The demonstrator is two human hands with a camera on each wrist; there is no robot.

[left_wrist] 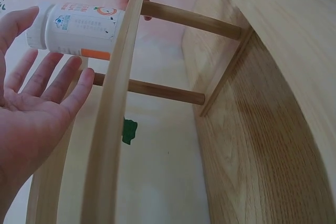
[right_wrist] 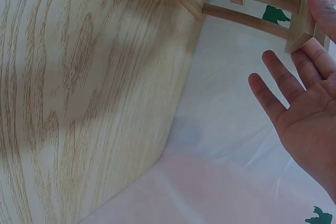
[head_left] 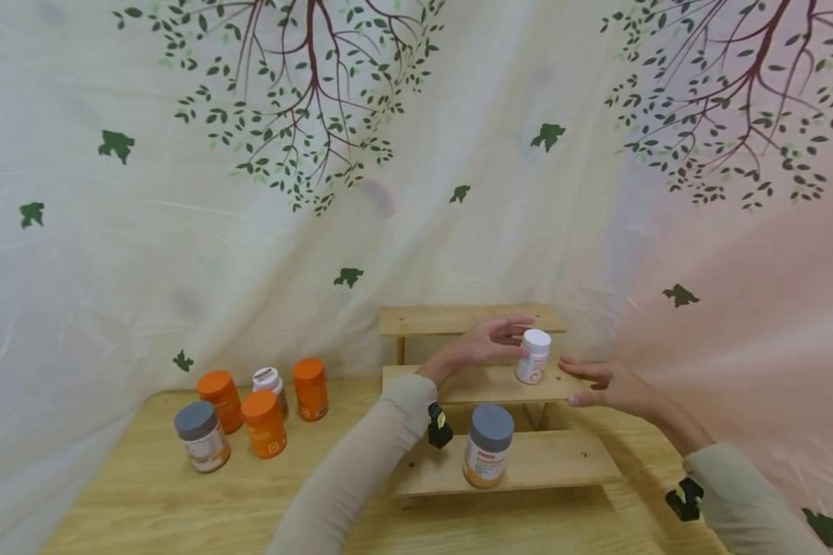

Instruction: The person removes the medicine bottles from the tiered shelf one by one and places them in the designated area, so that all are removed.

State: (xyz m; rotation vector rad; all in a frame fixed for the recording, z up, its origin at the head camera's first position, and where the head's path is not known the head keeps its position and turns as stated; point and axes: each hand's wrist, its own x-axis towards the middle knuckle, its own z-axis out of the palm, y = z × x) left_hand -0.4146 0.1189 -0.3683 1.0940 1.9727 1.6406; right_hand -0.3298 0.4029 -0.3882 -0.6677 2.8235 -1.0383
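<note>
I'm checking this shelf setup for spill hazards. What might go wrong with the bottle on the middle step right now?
The white bottle stands close to the front edge of the middle step, so a nudge might tip it onto the grey-lidded bottle below. Both the left hand and the right hand are open beside it with no grip, so either may knock it in passing.

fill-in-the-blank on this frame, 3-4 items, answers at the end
1. The white bottle stands on the ____ step of the wooden stepped shelf.
2. The bottle on the lowest step has a ____ cap.
3. On the table to the left stand ____ bottles.
4. The right hand holds ____.

Answers: middle; grey; five; nothing
</note>
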